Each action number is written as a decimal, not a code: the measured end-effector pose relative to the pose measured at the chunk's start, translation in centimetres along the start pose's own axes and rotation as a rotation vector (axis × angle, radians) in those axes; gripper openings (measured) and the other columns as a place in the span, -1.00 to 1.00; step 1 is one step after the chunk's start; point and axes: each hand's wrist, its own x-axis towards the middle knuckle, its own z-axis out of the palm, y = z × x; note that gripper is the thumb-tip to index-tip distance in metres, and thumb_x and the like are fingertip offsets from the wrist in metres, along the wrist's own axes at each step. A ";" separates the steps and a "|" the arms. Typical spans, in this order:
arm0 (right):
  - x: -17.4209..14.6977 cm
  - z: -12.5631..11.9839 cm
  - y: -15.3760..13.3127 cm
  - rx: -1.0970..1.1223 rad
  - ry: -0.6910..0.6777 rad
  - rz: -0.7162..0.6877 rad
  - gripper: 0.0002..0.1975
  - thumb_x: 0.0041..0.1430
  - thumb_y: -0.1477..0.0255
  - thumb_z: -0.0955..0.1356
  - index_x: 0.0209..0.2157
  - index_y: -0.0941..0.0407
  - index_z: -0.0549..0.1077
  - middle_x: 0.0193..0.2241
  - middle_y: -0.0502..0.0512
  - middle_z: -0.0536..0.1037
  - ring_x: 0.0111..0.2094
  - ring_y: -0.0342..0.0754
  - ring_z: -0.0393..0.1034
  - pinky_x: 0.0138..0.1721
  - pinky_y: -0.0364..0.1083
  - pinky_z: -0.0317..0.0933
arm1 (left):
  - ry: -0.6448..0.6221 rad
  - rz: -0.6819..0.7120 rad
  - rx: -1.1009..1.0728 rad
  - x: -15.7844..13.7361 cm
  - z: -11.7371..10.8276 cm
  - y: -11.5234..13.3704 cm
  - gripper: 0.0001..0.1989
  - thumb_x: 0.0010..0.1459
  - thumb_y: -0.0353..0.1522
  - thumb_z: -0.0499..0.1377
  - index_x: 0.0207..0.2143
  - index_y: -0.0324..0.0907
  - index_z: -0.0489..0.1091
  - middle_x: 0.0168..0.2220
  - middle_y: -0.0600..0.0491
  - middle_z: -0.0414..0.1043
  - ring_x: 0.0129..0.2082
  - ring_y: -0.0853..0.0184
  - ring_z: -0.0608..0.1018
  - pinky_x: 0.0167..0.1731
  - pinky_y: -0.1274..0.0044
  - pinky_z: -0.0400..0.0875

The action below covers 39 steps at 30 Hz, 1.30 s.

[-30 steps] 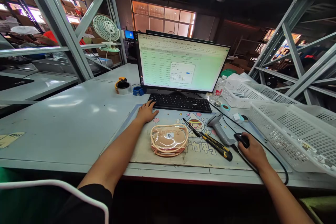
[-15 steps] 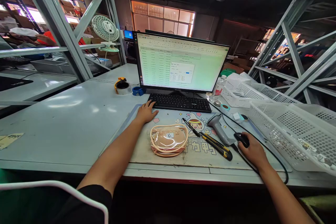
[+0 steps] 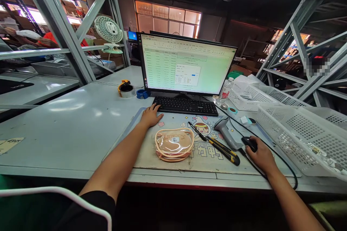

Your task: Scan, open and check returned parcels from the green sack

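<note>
My left hand (image 3: 150, 116) lies open at the left end of the black keyboard (image 3: 187, 106), fingertips on its keys. On the right, my right hand (image 3: 261, 156) is wrapped over a black computer mouse (image 3: 249, 144). Between my arms a clear pouch with peach edging (image 3: 175, 145) and a small white label rests on the printed desk mat (image 3: 159, 162). A black pen (image 3: 197, 131), a yellow-and-black utility knife (image 3: 223, 150) and a grey barcode scanner (image 3: 226, 133) lie between the pouch and the mouse. Behind the keyboard stands a monitor (image 3: 162, 68) showing a table and a small dialog window.
White perforated baskets (image 3: 295, 140) line the right side of the desk. A tape dispenser (image 3: 127, 89) and a blue tape roll (image 3: 143, 94) sit left of the monitor. A black cable (image 3: 287, 166) loops around the right hand. A bottle (image 3: 225, 89) stands beside the monitor.
</note>
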 end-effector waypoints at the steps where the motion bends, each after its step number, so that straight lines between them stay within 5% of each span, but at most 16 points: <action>1: 0.0 0.0 0.0 -0.004 -0.004 0.005 -0.48 0.25 0.07 0.29 0.10 0.10 0.43 0.10 0.29 0.63 0.04 0.26 0.60 0.07 0.16 0.44 | 0.002 0.002 0.000 0.0 0.0 0.0 -0.24 0.44 -0.03 0.02 0.56 -0.14 0.11 0.59 -0.09 -0.02 0.47 -0.12 0.25 0.41 0.10 0.22; 39: 0.2 0.3 0.3 0.017 0.029 -0.054 -0.47 0.25 0.09 0.30 0.11 0.13 0.46 0.07 0.30 0.63 0.05 0.26 0.59 0.13 0.19 0.46 | -0.002 0.003 0.019 0.0 0.0 0.0 -0.25 0.45 -0.03 0.04 0.56 -0.12 0.11 0.59 -0.08 -0.02 0.47 -0.12 0.26 0.41 0.10 0.24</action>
